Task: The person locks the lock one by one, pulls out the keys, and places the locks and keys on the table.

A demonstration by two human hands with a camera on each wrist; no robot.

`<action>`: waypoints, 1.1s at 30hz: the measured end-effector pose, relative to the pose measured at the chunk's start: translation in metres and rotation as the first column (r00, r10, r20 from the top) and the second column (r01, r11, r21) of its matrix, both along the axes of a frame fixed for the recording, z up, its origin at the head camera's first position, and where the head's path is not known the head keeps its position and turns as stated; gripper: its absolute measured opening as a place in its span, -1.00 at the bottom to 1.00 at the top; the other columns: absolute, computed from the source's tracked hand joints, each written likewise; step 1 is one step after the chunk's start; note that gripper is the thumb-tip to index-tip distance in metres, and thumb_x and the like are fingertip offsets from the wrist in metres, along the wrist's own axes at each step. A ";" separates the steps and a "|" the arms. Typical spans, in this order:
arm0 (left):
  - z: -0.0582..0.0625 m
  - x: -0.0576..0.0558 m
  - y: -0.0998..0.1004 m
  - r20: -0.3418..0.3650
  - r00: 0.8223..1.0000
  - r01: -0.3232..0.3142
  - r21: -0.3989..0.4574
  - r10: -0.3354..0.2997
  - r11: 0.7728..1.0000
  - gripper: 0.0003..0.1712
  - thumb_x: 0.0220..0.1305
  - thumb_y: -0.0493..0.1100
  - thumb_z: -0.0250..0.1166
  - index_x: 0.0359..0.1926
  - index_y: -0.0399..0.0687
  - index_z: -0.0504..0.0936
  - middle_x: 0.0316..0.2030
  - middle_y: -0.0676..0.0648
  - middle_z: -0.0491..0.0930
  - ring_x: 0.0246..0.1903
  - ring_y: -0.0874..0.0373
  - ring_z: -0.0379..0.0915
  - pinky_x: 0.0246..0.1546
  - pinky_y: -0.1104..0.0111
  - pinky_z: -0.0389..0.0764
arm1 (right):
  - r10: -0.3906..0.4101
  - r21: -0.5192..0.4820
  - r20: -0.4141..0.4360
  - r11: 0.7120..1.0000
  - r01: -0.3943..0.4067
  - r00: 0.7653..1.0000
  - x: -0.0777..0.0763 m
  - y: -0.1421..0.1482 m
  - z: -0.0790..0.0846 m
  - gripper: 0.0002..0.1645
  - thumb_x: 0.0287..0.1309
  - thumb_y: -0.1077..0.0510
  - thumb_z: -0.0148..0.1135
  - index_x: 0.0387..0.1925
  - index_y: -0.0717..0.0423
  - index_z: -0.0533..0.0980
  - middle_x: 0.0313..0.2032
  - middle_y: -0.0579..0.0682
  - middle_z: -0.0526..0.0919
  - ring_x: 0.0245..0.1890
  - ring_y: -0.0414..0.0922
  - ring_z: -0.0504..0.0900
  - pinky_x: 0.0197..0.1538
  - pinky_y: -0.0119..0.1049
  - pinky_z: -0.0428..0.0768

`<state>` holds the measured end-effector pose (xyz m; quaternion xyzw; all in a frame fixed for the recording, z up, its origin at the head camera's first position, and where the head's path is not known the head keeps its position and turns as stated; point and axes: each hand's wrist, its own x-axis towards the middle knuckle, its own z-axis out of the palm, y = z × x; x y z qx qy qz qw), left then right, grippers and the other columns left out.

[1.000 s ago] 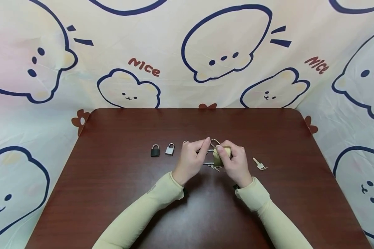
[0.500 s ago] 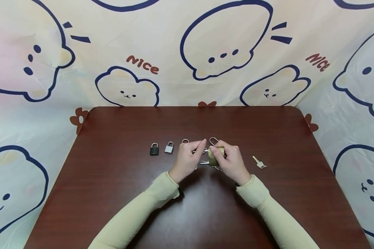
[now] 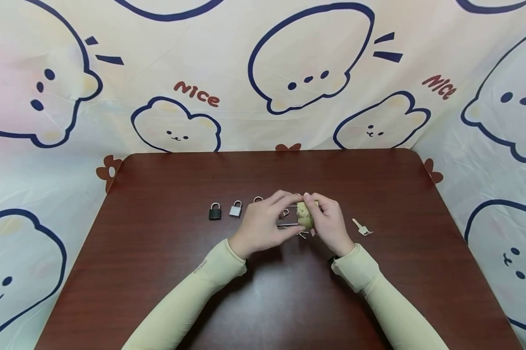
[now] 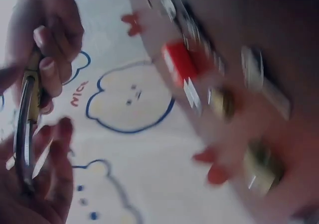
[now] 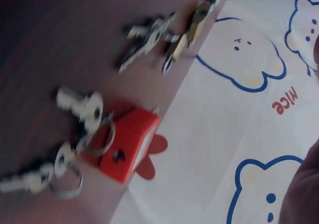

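A large brass padlock (image 3: 306, 215) with a long steel shackle (image 3: 287, 225) is raised between both hands, its shackle pointing left. My right hand (image 3: 333, 224) grips the padlock's body from the right, thumb on its near face. My left hand (image 3: 260, 222) is spread around the shackle, fingers along the far side and thumb along the near side, the tips reaching the body's edges in the head view. In the left wrist view, the body (image 4: 34, 79) shows in the right hand's curled fingers, and the shackle runs down past the left fingers (image 4: 62, 134).
On the dark table (image 3: 158, 272) lie a small black padlock (image 3: 215, 213), a silver padlock (image 3: 235, 210) and a key (image 3: 362, 228) at right. A red padlock (image 5: 127, 144) and key rings (image 5: 94, 114) lie beyond the hands, partly hidden in the head view.
My left hand has gone from pinching the shackle to spreading its fingers and thumb around it. The brass padlock has turned slightly in my right hand, which keeps its grip.
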<state>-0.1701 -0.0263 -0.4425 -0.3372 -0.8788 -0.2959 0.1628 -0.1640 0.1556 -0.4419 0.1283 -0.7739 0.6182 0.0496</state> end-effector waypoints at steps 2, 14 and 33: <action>0.002 0.001 0.001 -0.141 0.990 -0.023 -0.132 0.004 0.991 -0.23 -0.01 0.24 0.43 0.23 0.13 0.50 -0.03 0.12 0.62 -0.30 0.29 0.52 -0.49 0.34 0.64 | -0.002 -0.026 0.013 1.000 0.003 1.000 0.002 -0.002 0.007 -0.54 0.49 0.13 -0.07 -0.52 0.28 0.47 -0.84 0.08 0.38 -0.96 -0.03 0.32 -0.90 -0.32 0.37; -0.008 0.001 0.008 -0.316 0.948 -0.090 -0.174 0.030 0.981 -0.21 -0.12 0.19 0.47 0.17 0.00 0.54 -0.08 0.06 0.63 -0.19 0.22 0.56 -0.50 0.33 0.66 | 0.002 -0.057 0.106 0.998 0.004 0.994 -0.006 0.005 -0.012 -0.41 0.53 -0.10 -0.19 -0.33 0.28 0.53 -0.71 -0.04 0.46 -0.91 -0.05 0.34 -0.89 -0.14 0.39; -0.010 -0.013 -0.008 -0.196 0.979 -0.082 -0.129 0.056 0.988 -0.24 -0.09 0.19 0.50 0.16 0.08 0.54 -0.09 0.13 0.61 -0.19 0.24 0.47 -0.23 0.32 0.63 | 0.245 0.137 0.196 0.952 -0.274 0.949 -0.007 0.038 -0.016 -0.60 0.50 0.19 -0.10 -0.41 0.35 0.50 -0.63 0.34 0.56 -0.78 0.17 0.39 -0.84 -0.37 0.30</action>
